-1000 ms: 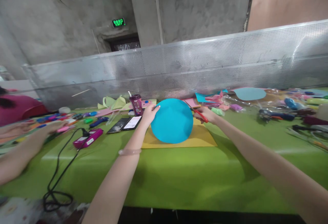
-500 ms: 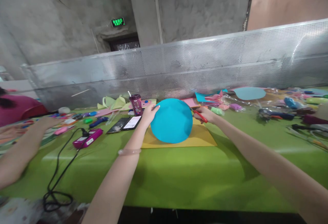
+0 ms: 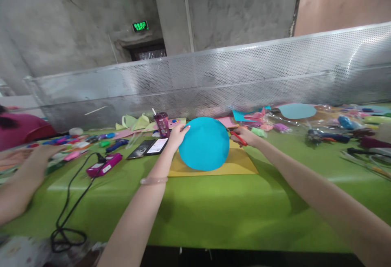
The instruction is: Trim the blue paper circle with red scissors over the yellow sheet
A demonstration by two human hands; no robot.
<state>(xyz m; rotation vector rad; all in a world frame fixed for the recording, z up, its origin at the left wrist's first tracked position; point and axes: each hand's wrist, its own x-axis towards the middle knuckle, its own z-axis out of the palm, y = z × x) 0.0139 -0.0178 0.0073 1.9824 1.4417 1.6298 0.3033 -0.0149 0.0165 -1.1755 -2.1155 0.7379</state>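
A round sheet of bright blue paper (image 3: 204, 144) is held up in front of me, its lower part over a yellow sheet (image 3: 244, 163) that lies on the green table. My left hand (image 3: 179, 134) pinches the disc's upper left edge, thumb on the near face. In my right hand (image 3: 246, 135) are red-handled scissors (image 3: 238, 138), gripped at the disc's right edge. The blades are mostly hidden, so I cannot tell whether they touch the paper.
Left of my arm are a phone (image 3: 157, 146), a purple cup with a straw (image 3: 161, 124) and a magenta power strip (image 3: 104, 165) with a black cord. A co-worker's arm (image 3: 26, 181) reaches in at far left. A glue gun (image 3: 328, 137) lies at right.
The blue disc has shifted very slightly left. Both my hands stay nearly in place. At far left, the co-worker's hand has drawn back a little to the left.
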